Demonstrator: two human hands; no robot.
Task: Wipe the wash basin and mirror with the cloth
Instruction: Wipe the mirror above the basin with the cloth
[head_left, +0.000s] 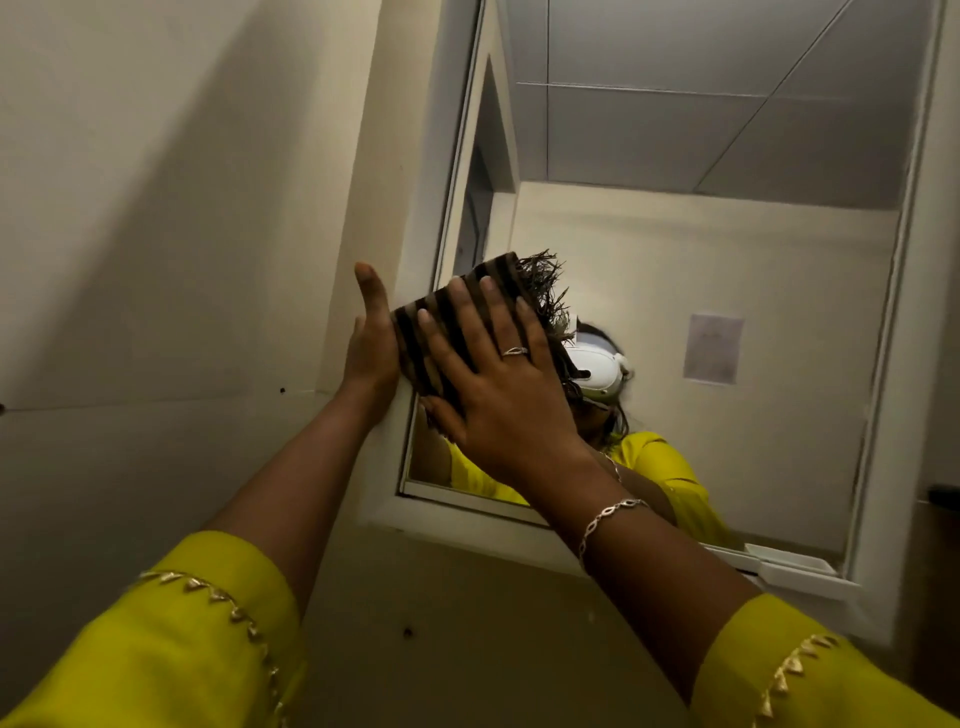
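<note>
A white-framed mirror (727, 270) hangs on the cream wall, seen from below. A dark brown striped cloth (431, 332) with a frayed fringe lies flat against the mirror's lower left part. My right hand (493, 384) presses on the cloth with fingers spread, a ring on one finger and a bracelet at the wrist. My left hand (371, 343) stands edge-on beside the cloth, touching its left side by the mirror frame, fingers straight. The wash basin is out of view.
The mirror's white frame (415, 260) runs along the left and bottom edges. A small white shelf (789, 564) sits at the mirror's lower right. The mirror reflects a person in yellow, a ceiling and a paper notice (712, 348). Cream wall (156, 208) fills the left.
</note>
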